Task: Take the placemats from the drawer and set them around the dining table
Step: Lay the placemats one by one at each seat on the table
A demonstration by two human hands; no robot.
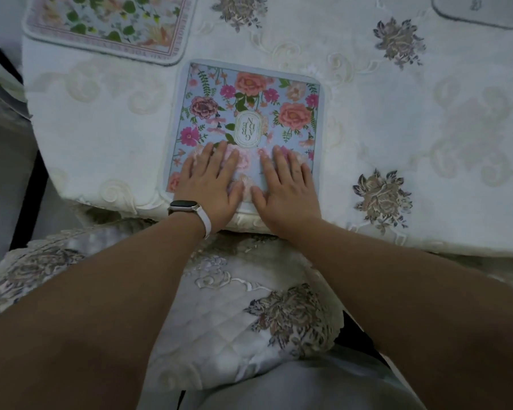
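A blue placemat with pink and orange flowers lies flat on the dining table, close to its near edge. My left hand, with a white watch on the wrist, rests palm down on the mat's near left part, fingers spread. My right hand lies flat beside it on the near right part. A second placemat with green leaves and pale flowers sits at the far left of the table. The corner of a third placemat shows at the top right.
The table wears a cream embroidered cloth with grey flower patches. A chair with a quilted, embroidered seat cover stands under my arms, pushed up to the table edge. Dark floor shows at the left.
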